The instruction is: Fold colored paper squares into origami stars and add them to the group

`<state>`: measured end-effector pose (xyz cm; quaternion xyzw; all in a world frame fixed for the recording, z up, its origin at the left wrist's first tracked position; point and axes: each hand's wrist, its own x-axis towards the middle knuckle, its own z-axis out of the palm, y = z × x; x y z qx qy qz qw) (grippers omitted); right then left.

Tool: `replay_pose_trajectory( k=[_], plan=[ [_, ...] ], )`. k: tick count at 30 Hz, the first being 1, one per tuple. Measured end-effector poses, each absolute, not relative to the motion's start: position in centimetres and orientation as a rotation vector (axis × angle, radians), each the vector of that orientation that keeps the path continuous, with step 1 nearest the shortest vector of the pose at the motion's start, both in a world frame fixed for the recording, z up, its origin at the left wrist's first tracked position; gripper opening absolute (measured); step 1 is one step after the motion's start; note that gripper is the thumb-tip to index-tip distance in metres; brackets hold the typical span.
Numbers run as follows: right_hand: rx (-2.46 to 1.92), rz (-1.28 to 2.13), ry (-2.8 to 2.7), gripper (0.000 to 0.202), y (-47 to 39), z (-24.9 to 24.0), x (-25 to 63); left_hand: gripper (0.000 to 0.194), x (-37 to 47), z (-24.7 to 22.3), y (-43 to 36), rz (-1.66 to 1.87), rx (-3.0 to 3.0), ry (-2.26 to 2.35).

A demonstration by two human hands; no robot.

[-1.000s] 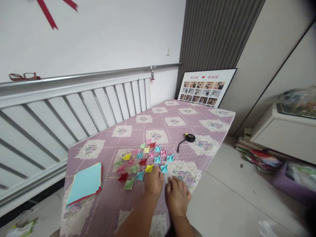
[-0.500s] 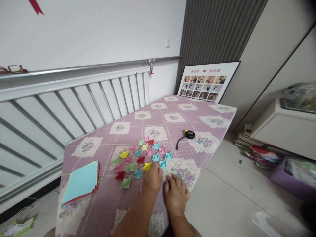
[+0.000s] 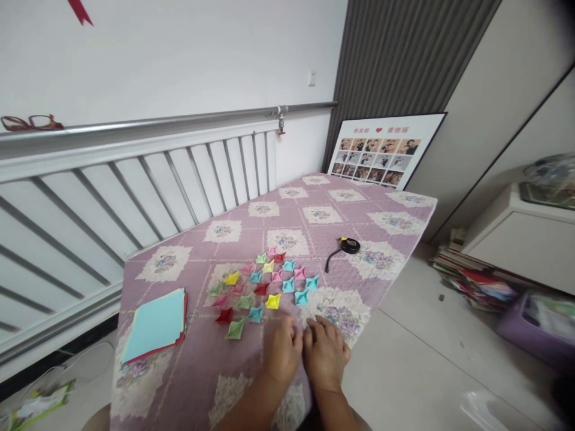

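Observation:
My left hand is just in front of the near edge of a group of small folded paper pieces, its fingers curled in and slightly blurred, with no object visible in them. Beside it my right hand rests palm down on the tablecloth, fingers loosely bent and a little apart, holding nothing. Closest to the left hand are a yellow folded paper piece and a blue one. Rows of boat-like pieces in pink, red, green, yellow and blue spread beyond, including a green piece and a dark red piece.
A stack of coloured paper sheets, light blue on top, lies at the left. A black tape measure with a strap sits to the right on the purple floral tablecloth. A white radiator borders the far left side.
My left hand has drawn back toward me from the yellow piece, which stays in place. My right hand stays on the cloth. The whole view has shifted slightly.

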<state>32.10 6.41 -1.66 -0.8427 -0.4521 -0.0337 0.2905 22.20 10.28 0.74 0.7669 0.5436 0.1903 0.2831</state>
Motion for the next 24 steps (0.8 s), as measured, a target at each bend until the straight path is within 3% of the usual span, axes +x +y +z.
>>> replay_pose_trajectory(
  k=[8,11,15,20,24],
  plan=[
    [-2.282,-0.097,-1.193,0.025,6.6,-1.2,31.8,0.017,9.4,-3.3,3.5,0.397,2.347,1.219],
    [-2.281,-0.119,-1.195,0.026,6.8,-1.2,31.8,0.015,2.2,-3.3,3.0,0.325,2.359,1.376],
    [-2.281,-0.122,-1.222,0.029,7.1,-1.2,31.9,0.025,-5.4,-2.6,2.3,0.306,2.323,1.673],
    [-2.283,-0.095,-1.274,0.035,7.3,-0.7,31.9,0.043,-6.9,-2.1,1.5,0.216,2.271,1.881],
    [-2.313,-0.087,-1.319,0.038,7.4,-0.5,31.7,0.042,-6.1,-1.3,1.5,0.259,2.229,1.853]
  ],
)
